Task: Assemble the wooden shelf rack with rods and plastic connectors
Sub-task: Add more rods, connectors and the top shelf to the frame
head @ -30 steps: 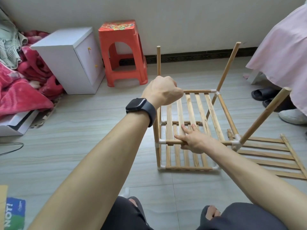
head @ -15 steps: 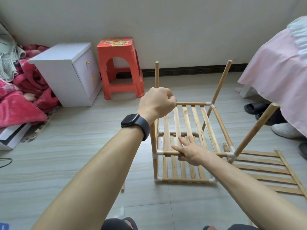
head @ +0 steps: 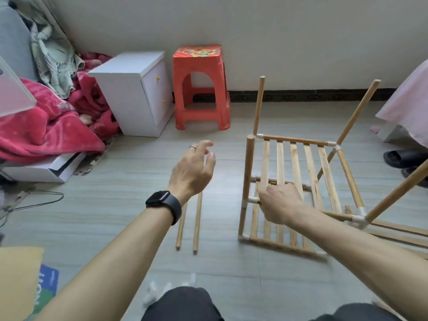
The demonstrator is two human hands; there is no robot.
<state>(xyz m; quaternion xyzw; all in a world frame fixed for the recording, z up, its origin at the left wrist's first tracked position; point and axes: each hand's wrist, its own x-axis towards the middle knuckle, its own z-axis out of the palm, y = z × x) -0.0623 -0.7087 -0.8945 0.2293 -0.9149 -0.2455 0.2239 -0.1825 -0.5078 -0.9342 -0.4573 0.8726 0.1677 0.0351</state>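
Observation:
The partly built wooden rack (head: 298, 172) stands on the floor at centre right, with slatted shelves, upright rods and white plastic connectors (head: 357, 218) at the corners. My right hand (head: 281, 206) grips the front horizontal rod near the left front upright (head: 247, 172). My left hand (head: 194, 169), with a black watch on the wrist, hovers with fingers spread to the left of the rack and holds nothing. Two loose wooden rods (head: 196, 224) lie on the floor below it. Small white connectors (head: 152, 293) lie near my knee, blurred.
Another slatted panel (head: 398, 230) lies flat behind the rack at right. A red plastic stool (head: 200, 89) and a white cabinet (head: 136, 91) stand against the wall. Red blankets (head: 46, 126) pile at left. A pink cloth (head: 407, 107) and dark slippers (head: 403, 158) are at right.
My left hand let go of the left front upright, opened and moved left. My right hand slid left along the front rod and curled round it. The view shifted, showing two loose rods.

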